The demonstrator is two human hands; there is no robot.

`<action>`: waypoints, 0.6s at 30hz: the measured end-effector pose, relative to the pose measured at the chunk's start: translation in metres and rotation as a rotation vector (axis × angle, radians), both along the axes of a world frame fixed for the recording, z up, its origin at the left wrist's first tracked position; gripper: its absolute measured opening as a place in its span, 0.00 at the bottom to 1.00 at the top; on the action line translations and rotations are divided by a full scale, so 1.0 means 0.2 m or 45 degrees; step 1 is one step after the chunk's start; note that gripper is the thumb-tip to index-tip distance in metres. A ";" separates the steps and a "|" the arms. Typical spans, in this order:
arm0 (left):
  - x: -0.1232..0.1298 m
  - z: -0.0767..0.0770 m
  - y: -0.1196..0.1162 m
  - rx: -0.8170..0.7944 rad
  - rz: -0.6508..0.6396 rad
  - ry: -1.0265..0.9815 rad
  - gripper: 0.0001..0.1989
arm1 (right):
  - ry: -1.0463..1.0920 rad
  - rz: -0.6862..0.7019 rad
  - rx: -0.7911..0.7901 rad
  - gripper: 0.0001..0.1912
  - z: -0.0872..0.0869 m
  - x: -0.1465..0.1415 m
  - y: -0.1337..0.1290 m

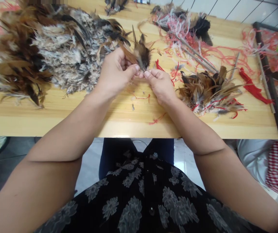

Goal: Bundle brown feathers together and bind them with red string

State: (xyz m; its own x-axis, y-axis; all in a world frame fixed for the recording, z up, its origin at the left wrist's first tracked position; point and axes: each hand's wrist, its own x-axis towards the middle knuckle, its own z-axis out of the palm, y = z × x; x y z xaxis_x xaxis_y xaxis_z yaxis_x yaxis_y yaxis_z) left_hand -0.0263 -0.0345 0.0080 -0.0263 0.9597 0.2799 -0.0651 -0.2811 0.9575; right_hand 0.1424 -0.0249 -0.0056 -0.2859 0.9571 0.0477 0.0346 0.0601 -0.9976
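Observation:
Both hands meet above the middle of the wooden table. My left hand [119,69] is closed with thumb and fingers round brown feathers. My right hand [159,82] pinches the lower end of the same small bunch of feathers [142,55], dark brown with fluffy tips, which points away from me. Where the fingertips come together, the feather ends are hidden. Left of my left hand lies a large heap of feathers [66,48], pale grey and fluffy in the middle, brown and black around. By my right wrist rests a smaller pile of brown feathers [204,89] with red ties in it.
Pink and white plastic strands [175,26] tangle at the back with thin sticks [197,55]. A red bundle of strips [253,85] lies on the right, beside a black-edged tray [266,74]. Loose red threads [157,119] lie near the front edge of the table [63,124].

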 end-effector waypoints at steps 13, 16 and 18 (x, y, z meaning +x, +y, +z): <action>-0.02 0.01 -0.03 -0.059 -0.132 -0.034 0.35 | -0.085 -0.001 -0.006 0.26 0.03 -0.01 -0.01; -0.03 -0.02 -0.02 -0.077 -0.222 -0.021 0.34 | -0.043 0.007 -0.070 0.28 0.04 -0.01 -0.03; -0.04 -0.03 -0.02 -0.109 -0.243 -0.011 0.32 | 0.000 0.047 -0.078 0.30 0.05 0.00 -0.04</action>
